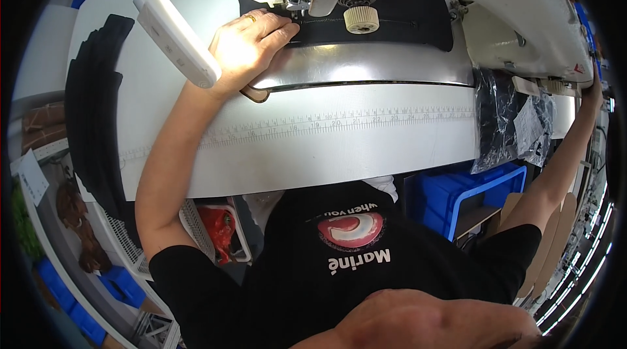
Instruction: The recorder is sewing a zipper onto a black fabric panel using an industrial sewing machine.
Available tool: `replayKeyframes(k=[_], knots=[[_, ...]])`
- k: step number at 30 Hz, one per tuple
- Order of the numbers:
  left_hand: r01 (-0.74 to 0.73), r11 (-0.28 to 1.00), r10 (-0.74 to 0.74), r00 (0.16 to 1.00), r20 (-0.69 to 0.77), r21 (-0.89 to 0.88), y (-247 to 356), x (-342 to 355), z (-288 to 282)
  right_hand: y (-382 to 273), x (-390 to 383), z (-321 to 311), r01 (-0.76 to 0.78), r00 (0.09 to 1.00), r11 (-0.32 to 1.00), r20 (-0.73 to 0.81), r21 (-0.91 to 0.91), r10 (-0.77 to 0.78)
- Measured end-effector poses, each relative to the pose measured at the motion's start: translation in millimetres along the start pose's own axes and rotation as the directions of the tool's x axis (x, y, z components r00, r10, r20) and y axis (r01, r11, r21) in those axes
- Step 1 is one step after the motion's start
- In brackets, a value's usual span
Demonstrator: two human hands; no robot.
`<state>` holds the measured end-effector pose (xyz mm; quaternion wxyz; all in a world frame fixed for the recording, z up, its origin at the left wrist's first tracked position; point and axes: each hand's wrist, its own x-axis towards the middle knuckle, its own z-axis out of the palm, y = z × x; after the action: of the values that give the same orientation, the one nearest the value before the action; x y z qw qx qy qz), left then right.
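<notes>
My left hand (255,45), a ring on one finger, presses bent, closed fingers onto black fabric (418,2) at the sewing machine's presser foot (298,2). A zipper (398,21) runs along the fabric. Below lies a polished metal plate (366,61) on the sewing machine's bed, beside a white table with a printed measuring scale (339,146). My right hand (593,91) reaches to the far right end of the machine head (542,22), its fingers mostly hidden behind it.
A white lamp (176,38) on a blue cable hangs beside my left wrist. Folded black fabric (95,114) lies at the left. Crinkled dark plastic (493,127) lies at the right. Under the table are a blue bin (434,202) and a white basket (196,225).
</notes>
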<state>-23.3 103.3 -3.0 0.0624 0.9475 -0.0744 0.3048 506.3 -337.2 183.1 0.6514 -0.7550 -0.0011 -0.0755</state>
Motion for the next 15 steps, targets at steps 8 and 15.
replayKeyframes(k=[8, 15], knots=[[-0.01, 0.999, 0.012, 0.999, -0.041, 0.033, 3, -2, 1, 15, -20, -6, 0.12, 0.993, 0.979, -0.035, 0.165, -0.116], [-0.037, 0.996, 0.041, 0.997, -0.058, 0.077, 3, -2, 2, 13, -9, -9, 0.084, 0.996, 0.988, 0.017, 0.127, -0.087]])
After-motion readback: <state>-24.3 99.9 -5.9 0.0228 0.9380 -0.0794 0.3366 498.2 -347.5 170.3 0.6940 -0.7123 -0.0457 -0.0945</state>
